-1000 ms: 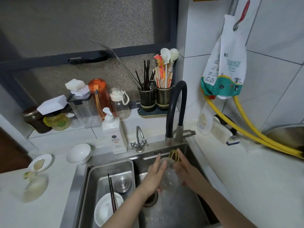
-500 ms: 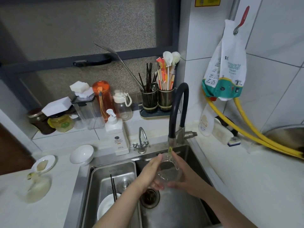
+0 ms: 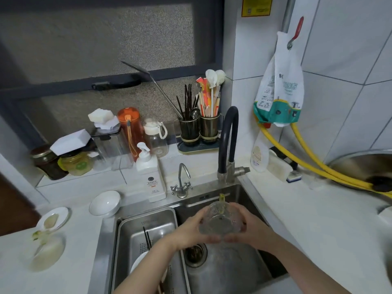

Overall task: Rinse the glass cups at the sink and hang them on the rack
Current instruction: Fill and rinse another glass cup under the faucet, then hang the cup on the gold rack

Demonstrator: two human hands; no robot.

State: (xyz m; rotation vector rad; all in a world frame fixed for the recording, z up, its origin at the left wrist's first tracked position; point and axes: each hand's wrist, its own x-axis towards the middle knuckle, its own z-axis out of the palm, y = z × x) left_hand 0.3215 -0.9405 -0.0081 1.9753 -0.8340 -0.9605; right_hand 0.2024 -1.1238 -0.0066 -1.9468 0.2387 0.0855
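You have the glass cup [image 3: 220, 221] between both hands over the right basin of the sink [image 3: 250, 200], just below the black curved faucet [image 3: 228, 143]. Your left hand [image 3: 191, 232] curls round the cup's left side with the thumb across its near edge, and your right hand [image 3: 248, 228] curls round the right side, so the cup is gripped from both sides. The cup is tipped with its mouth toward you, and its yellowish handle [image 3: 221, 198] points away, toward the back wall of the basin. Under the cup sits the round drain [image 3: 195, 254]; the basin floor near it looks wet.

In the left basin a metal tray [image 3: 135, 228] holds a white plate [image 3: 137, 264] with dark chopsticks [image 3: 146, 237] lying over it. A small silver tap [image 3: 182, 181] stands behind the sink, beside a white soap pump bottle [image 3: 149, 172]. On the tabletop to the left are a white bowl [image 3: 105, 203] and a small dish [image 3: 54, 218]. Along the window ledge stand jars [image 3: 61, 162], an orange bottle [image 3: 130, 132], a clear bottle with a white lid [image 3: 156, 136], and two holders of chopsticks and utensils [image 3: 199, 126]. On the right, a plastic bag [image 3: 280, 90] hangs on the wall above yellow hoses [image 3: 307, 164].
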